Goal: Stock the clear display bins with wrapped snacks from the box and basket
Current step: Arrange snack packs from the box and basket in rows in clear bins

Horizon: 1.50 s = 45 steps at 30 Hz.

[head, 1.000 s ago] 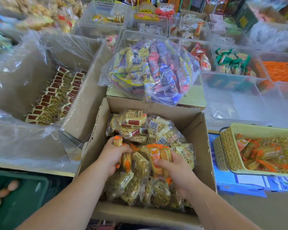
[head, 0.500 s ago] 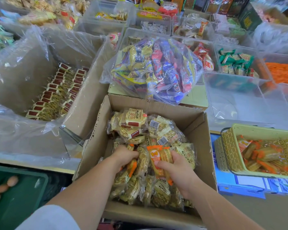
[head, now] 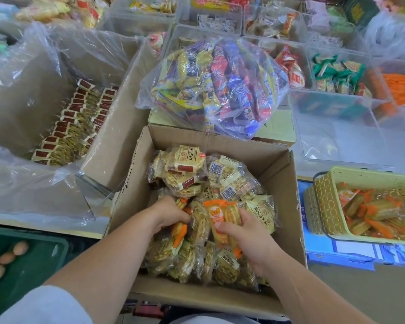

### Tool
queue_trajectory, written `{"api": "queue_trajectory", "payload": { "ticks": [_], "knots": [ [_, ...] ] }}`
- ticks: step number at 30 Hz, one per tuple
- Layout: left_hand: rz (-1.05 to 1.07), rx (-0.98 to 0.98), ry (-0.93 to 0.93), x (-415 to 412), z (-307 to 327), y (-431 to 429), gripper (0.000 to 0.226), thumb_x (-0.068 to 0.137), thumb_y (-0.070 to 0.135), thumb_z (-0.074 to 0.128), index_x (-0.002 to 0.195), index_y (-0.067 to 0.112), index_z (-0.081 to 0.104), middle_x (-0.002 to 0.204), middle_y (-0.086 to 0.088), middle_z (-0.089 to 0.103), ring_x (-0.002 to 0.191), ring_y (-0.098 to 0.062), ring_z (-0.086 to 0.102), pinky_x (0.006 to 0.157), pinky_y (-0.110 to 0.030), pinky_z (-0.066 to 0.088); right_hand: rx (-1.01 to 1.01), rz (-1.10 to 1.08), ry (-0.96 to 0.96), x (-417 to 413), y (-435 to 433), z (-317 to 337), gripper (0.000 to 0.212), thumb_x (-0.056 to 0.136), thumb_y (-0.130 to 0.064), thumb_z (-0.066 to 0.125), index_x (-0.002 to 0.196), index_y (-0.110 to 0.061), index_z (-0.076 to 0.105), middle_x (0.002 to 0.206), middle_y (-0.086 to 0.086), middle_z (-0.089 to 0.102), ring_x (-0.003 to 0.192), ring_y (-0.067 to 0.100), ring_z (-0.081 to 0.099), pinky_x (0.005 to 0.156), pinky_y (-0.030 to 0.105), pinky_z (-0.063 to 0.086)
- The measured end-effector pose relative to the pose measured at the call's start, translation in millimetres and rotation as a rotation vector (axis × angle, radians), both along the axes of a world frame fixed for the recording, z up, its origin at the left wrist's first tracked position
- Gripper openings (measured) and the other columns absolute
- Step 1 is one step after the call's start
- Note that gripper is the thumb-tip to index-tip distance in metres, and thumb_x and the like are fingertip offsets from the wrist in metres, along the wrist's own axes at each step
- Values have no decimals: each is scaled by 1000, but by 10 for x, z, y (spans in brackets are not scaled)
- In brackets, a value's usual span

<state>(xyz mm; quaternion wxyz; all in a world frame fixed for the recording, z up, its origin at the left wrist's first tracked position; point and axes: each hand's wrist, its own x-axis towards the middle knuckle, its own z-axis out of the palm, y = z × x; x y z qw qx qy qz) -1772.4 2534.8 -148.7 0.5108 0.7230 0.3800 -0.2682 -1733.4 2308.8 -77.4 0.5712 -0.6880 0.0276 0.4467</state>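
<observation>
An open cardboard box (head: 283,183) in front of me holds many wrapped yellow cracker packs. Both my hands are inside it. My right hand (head: 248,239) grips orange-topped snack packs (head: 220,218), held upright. My left hand (head: 168,213) is curled down over other orange-trimmed packs (head: 180,232) in the pile. A yellow-green basket (head: 325,206) with orange-wrapped snacks sits to the right. Clear display bins (head: 337,127) stand beyond it, the nearest one nearly bare.
A big plastic-lined carton (head: 117,136) with rows of red-labelled packs is at left. A clear bag of mixed blue, red and yellow snacks (head: 215,85) rests on a closed carton behind the box. A green crate (head: 38,260) with eggs is at lower left.
My left hand has pushed deeper and forward into the pile, closing over orange-trimmed packs. My right hand has stayed in place, holding its orange-topped packs.
</observation>
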Motion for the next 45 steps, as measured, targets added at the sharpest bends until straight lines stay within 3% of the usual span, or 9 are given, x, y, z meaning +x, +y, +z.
{"api": "queue_trajectory", "payload": {
  "ticks": [5, 10, 15, 24, 30, 35, 37, 40, 45],
  "knots": [
    [-92, 105, -80, -102, 69, 46, 52, 48, 22, 82, 99, 24, 71, 92, 0, 76, 82, -19, 74, 77, -38, 64, 92, -66, 82, 31, -58, 88, 33, 86, -15, 77, 117, -13, 66, 109, 13, 75, 101, 33, 73, 94, 60, 55],
    [-79, 217, -202, -259, 300, -29, 32, 59, 18, 80, 83, 35, 69, 70, 12, 74, 58, -4, 69, 49, -23, 52, 169, -80, 107, 85, -128, 190, 38, 82, -18, 79, 118, -14, 67, 111, 12, 75, 100, 29, 74, 78, 41, 61],
    [73, 343, -338, -461, 590, -138, 24, 71, 13, 84, 82, 30, 70, 77, 12, 75, 65, -4, 69, 68, -41, 60, 212, -69, 84, 218, -288, 319, 43, 79, -22, 79, 120, -14, 67, 111, 13, 75, 100, 29, 74, 73, 36, 60],
    [406, 500, -612, -303, 1495, -933, 67, 73, 24, 91, 88, 77, 55, 74, 40, 66, 61, 16, 63, 57, -22, 41, 293, -66, 13, 843, -1230, 531, 35, 76, -16, 82, 111, -12, 73, 112, 21, 73, 99, 34, 72, 78, 40, 59],
    [718, 117, -738, 243, 1482, -2001, 53, 53, 32, 94, 101, 24, 74, 87, -7, 79, 80, -32, 76, 80, -64, 60, 121, -204, -145, 1725, -2381, 394, 37, 70, -22, 84, 103, -11, 72, 90, 20, 71, 74, 30, 69, 73, 48, 53],
    [720, 23, -673, 748, 1208, -2834, 51, 54, 15, 98, 97, 4, 73, 87, -20, 77, 88, -42, 75, 82, -58, 61, -334, -13, -581, 2310, -3249, 34, 37, 71, -38, 88, 102, -29, 68, 82, -9, 73, 77, 9, 69, 67, 25, 53],
    [647, 37, -659, 919, 1114, -3051, 29, 71, 5, 90, 94, 8, 73, 83, -13, 78, 84, -36, 75, 77, -46, 61, -509, 251, -664, 2435, -3489, -104, 64, 70, -44, 88, 124, -28, 57, 102, -20, 64, 91, 4, 63, 76, 14, 43],
    [512, 45, -657, 1179, 1069, -3292, 25, 74, 13, 89, 89, 24, 73, 78, -6, 77, 76, -24, 75, 73, -39, 56, -585, 616, -625, 2503, -3715, -271, 93, 77, -64, 74, 154, -31, 34, 138, -6, 51, 132, 20, 49, 107, 28, 37],
    [268, 185, -623, 1713, 922, -3674, 40, 76, 25, 87, 101, 49, 67, 81, 16, 75, 76, 0, 71, 67, -25, 49, -593, 591, -648, 2425, -3843, -283, 60, 94, -56, 57, 148, -34, 46, 151, -3, 44, 143, 22, 36, 116, 42, 34]
  ]
}}
